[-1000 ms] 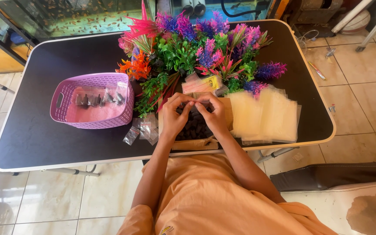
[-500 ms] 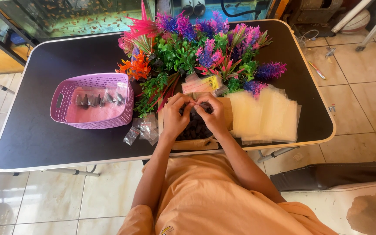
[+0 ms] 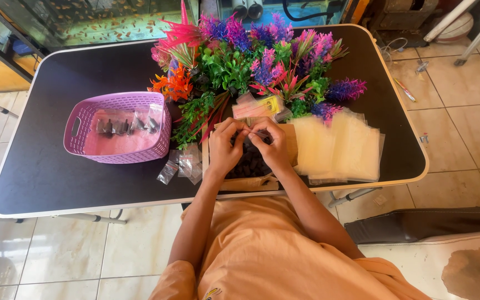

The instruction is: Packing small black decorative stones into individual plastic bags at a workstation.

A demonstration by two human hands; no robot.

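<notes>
A black folding table [image 3: 56, 172] stands on a tiled floor, with fish tanks behind it. At its near edge the left hand [image 3: 224, 149] and right hand [image 3: 273, 145] meet fingertip to fingertip, pinched together on something small; I cannot tell what. Right below them sits an open cardboard box [image 3: 290, 145] of dark pieces [image 3: 249, 165], equally near both hands. Little clear bags [image 3: 181, 165] lie just left of it, and a stack of clear sleeves [image 3: 337, 147] lies to the right. A pink basket [image 3: 119, 128] sits further left. Plastic plants [image 3: 251, 66] crowd the far side.

small clear bag [image 3: 254, 133], pinched above cardboard box [image 3: 290, 147]
</notes>
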